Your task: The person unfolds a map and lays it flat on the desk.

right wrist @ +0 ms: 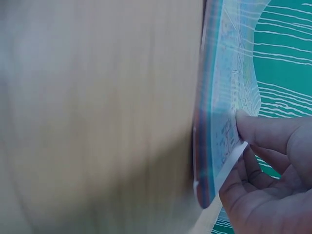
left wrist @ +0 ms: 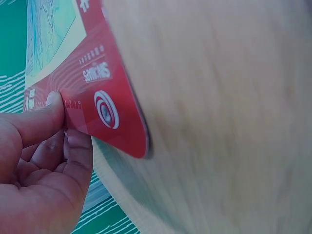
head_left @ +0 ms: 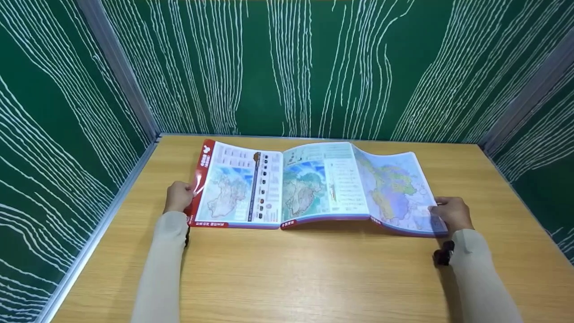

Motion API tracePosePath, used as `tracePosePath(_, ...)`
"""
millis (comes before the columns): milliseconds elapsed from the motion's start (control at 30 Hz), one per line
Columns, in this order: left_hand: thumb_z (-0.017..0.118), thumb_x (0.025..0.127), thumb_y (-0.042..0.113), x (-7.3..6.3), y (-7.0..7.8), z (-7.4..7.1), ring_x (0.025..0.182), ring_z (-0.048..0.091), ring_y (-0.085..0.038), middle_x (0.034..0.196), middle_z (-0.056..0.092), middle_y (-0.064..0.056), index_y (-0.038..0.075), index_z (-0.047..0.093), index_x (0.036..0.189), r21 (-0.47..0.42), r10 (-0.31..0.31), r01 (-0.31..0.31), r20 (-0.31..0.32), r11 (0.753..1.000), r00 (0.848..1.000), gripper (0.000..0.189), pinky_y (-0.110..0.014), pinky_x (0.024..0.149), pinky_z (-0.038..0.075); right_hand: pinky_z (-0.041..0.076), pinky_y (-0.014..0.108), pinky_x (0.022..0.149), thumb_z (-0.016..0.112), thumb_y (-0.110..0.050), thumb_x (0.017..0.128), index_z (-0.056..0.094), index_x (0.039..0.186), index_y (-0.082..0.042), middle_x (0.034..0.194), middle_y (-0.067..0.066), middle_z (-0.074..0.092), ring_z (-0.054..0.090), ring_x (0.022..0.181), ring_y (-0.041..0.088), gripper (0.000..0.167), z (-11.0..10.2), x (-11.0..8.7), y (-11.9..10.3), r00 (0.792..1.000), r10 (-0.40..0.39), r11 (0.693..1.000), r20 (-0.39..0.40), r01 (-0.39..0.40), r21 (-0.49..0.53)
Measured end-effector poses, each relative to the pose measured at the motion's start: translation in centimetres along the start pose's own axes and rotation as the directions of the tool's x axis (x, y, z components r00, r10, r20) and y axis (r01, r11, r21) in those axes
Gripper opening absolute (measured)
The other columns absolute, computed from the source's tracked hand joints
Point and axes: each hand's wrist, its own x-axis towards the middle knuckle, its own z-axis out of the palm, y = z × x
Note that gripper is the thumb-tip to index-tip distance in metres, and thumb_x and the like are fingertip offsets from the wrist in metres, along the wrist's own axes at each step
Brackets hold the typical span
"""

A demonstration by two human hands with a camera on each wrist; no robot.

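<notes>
A folding map (head_left: 305, 188) with three glossy panels lies spread across the wooden table, its creases raised in a zigzag. My left hand (head_left: 179, 196) pinches its red left edge between thumb and curled fingers; the left wrist view shows the thumb on top of the red border (left wrist: 105, 92), near a rounded corner. On the other side, my right hand (head_left: 454, 212) pinches the right edge of the blue and purple panel (head_left: 394, 188). In the right wrist view, the right thumb presses the printed face (right wrist: 226, 131) and the fingers curl behind it.
The wooden table (head_left: 314, 278) extends in front of the map. Green walls (head_left: 350, 67) with wavy white lines stand behind and at both sides, joined by grey corner posts (head_left: 119, 67). A dark object (head_left: 443, 254) sits at the right wrist.
</notes>
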Motion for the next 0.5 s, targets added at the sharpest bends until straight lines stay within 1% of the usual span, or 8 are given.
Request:
tracePosePath(100,0.049,0.095,0.003,-0.05,0.07,-0.13,0.092,0.058,-0.027,0.115,0.063,-0.025,-0.008,0.061,0.123,-0.019,-0.044,0.045,0.032,0.999,0.999,0.031,-0.035,0.076,0.05,0.052,0.023,0.065,0.055,-0.006,0.093,0.039,0.143,0.003,0.121,0.019,0.058,0.06,0.081,0.012,0.054,-0.1,0.0,-0.12,0.999,0.046,0.999,0.008,-0.046,0.018)
tracePosePath(167,0.049,0.095,0.002,-0.06,0.11,-0.17,0.091,0.058,-0.027,0.114,0.063,-0.026,-0.008,0.061,0.122,-0.016,-0.044,0.044,0.032,0.999,0.999,0.031,-0.035,0.075,0.05,0.053,0.023,0.066,0.055,-0.006,0.093,0.038,0.144,0.002,0.122,0.019,0.058,0.061,0.082,0.013,0.054,-0.16,0.0,-0.19,0.998,0.066,0.997,0.012,-0.067,0.028)
tracePosePath(267,0.049,0.095,0.002,-0.06,0.11,-0.17,0.091,0.059,-0.027,0.112,0.063,-0.026,-0.008,0.062,0.121,-0.017,-0.042,0.043,0.028,0.999,0.999,0.031,-0.035,0.074,0.05,0.053,0.024,0.066,0.055,-0.005,0.093,0.038,0.144,0.002,0.123,0.02,0.057,0.061,0.083,0.014,0.054,-0.26,0.02,-0.22,0.997,0.076,0.997,0.011,-0.076,0.025)
tracePosePath(400,0.047,0.096,0.003,-0.06,0.01,-0.06,0.099,0.062,-0.031,0.118,0.062,-0.027,-0.008,0.059,0.125,-0.036,-0.057,0.059,0.042,0.998,0.997,0.033,-0.042,0.084,0.053,0.051,0.024,0.068,0.055,-0.006,0.093,0.037,0.145,0.002,0.126,0.02,0.055,0.059,0.086,0.015,0.055,-0.5,0.12,-0.11,0.996,0.087,0.996,0.015,-0.087,0.011)
tracePosePath(500,0.045,0.096,0.003,-0.06,-0.03,-0.01,0.104,0.062,-0.034,0.121,0.061,-0.028,-0.008,0.057,0.126,-0.05,-0.068,0.07,0.043,0.996,0.997,0.034,-0.047,0.09,0.052,0.05,0.024,0.069,0.054,-0.008,0.094,0.036,0.145,0.001,0.129,0.022,0.054,0.059,0.089,0.016,0.055,-0.71,0.17,0.03,0.995,0.093,0.996,0.02,-0.093,-0.003)
